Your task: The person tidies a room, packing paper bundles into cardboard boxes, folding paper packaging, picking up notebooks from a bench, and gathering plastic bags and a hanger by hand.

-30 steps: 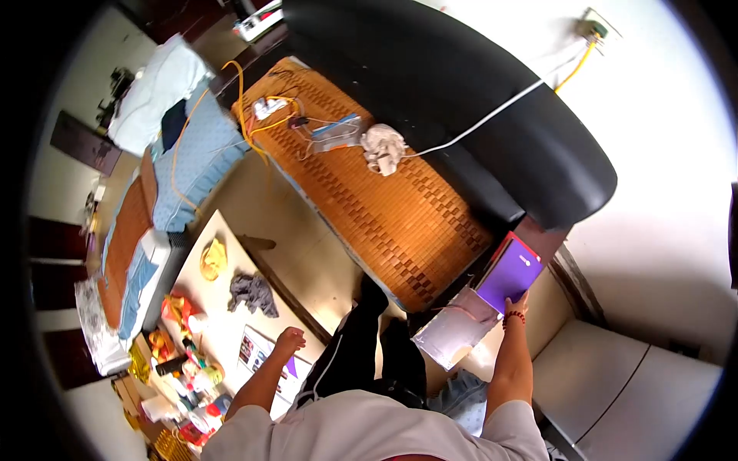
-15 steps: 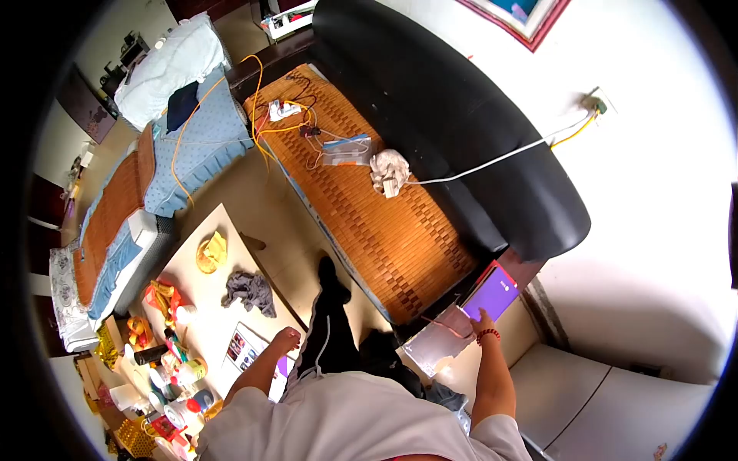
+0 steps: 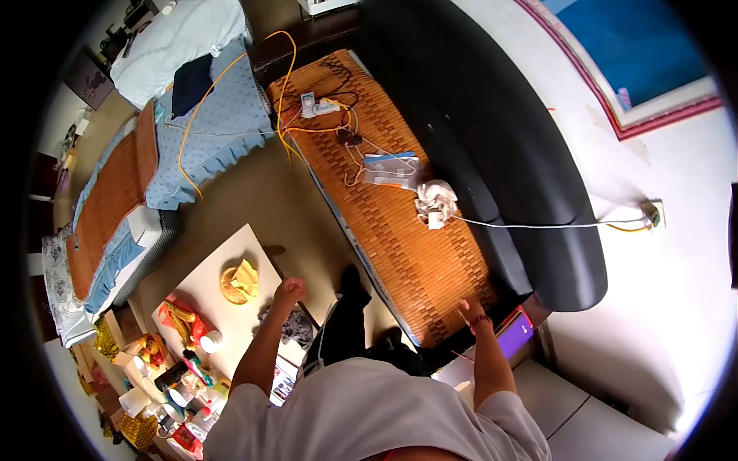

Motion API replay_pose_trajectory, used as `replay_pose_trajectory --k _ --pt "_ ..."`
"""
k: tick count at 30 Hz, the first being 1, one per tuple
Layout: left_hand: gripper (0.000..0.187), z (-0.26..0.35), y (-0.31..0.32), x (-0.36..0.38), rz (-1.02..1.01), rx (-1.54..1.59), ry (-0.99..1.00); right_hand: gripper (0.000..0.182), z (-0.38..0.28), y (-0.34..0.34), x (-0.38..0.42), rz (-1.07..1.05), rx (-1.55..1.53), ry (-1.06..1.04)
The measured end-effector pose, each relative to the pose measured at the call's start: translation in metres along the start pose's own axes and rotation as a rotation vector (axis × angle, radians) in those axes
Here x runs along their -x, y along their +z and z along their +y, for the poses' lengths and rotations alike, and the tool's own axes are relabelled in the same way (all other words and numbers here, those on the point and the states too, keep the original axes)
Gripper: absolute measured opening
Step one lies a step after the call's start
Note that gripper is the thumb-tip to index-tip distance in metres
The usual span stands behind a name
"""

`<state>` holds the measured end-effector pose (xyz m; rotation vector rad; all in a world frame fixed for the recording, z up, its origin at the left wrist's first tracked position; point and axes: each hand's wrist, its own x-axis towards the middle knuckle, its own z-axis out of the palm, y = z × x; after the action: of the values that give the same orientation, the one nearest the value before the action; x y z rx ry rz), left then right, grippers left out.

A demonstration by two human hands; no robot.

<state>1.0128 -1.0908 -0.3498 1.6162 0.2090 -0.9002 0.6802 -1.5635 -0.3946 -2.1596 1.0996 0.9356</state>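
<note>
My left hand [image 3: 290, 292] is held above the near edge of the low table [image 3: 246, 242], its fingers curled in with nothing visible in them. Just below it, partly behind my forearm, lies a crumpled dark grey cloth [image 3: 298, 329]. My right hand [image 3: 471, 310], a red bead bracelet at its wrist, hovers by the end of the woven mat [image 3: 400, 253], fingers apart and holding nothing. A purple book or folder [image 3: 515, 336] with a red edge rests at the end of the sofa, beside my right wrist and partly hidden by my forearm.
A black sofa back [image 3: 492, 123] runs along the wall. On the mat are a bunched pale cloth [image 3: 436, 200], a clear plastic pouch [image 3: 390, 169] and a power strip [image 3: 320, 106] with tangled cables. Bottles and food crowd the table near a round basket [image 3: 233, 286] with yellow cloth.
My right hand has left the purple book and moved up toward the mat. My left hand has risen forward past the grey cloth. The view has shifted.
</note>
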Motion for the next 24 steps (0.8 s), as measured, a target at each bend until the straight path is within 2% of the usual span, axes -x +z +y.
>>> replay_pose_trajectory --k 2,5,7,8,10,12,13,14,17,19,24 --pt "0.018 0.009 -0.019 -0.007 -0.019 -0.06 0.002 0.036 -0.092 -0.046 0.012 0.073 -0.343 -0.206" --pt "0.02 0.025 -0.026 -0.006 0.103 -0.041 -0.03 0.04 -0.151 -0.065 -0.037 -0.017 -0.343 -0.188" --pt "0.019 0.014 -0.028 -0.006 0.128 0.024 -0.051 0.044 -0.177 -0.069 -0.07 -0.117 -0.232 -0.375" --pt "0.018 0.003 -0.03 -0.005 0.136 0.055 -0.051 0.044 -0.188 -0.071 -0.081 -0.121 -0.235 -0.372" --pt "0.017 -0.008 -0.025 0.001 0.12 0.111 -0.11 0.049 -0.221 -0.084 -0.086 0.016 0.199 -0.345" --pt "0.022 -0.024 -0.016 0.004 0.133 0.195 -0.22 0.051 -0.251 -0.095 -0.095 0.017 0.251 -0.331" --pt "0.023 -0.045 -0.015 0.004 0.077 0.145 -0.132 0.053 -0.261 -0.096 -0.103 0.017 0.309 -0.318" --pt "0.023 -0.047 -0.003 0.01 0.128 0.169 -0.135 0.053 -0.268 -0.094 -0.116 0.014 0.304 -0.31" --pt "0.025 -0.034 0.025 0.02 0.197 0.213 -0.267 0.058 -0.286 -0.083 -0.18 -0.03 0.394 -0.234" --pt "0.03 -0.044 0.04 0.029 0.221 0.275 -0.213 0.058 -0.296 -0.076 -0.23 -0.038 0.418 -0.22" --pt "0.028 -0.081 0.063 0.043 0.259 0.324 -0.314 0.06 -0.319 -0.048 -0.319 -0.009 0.576 -0.205"
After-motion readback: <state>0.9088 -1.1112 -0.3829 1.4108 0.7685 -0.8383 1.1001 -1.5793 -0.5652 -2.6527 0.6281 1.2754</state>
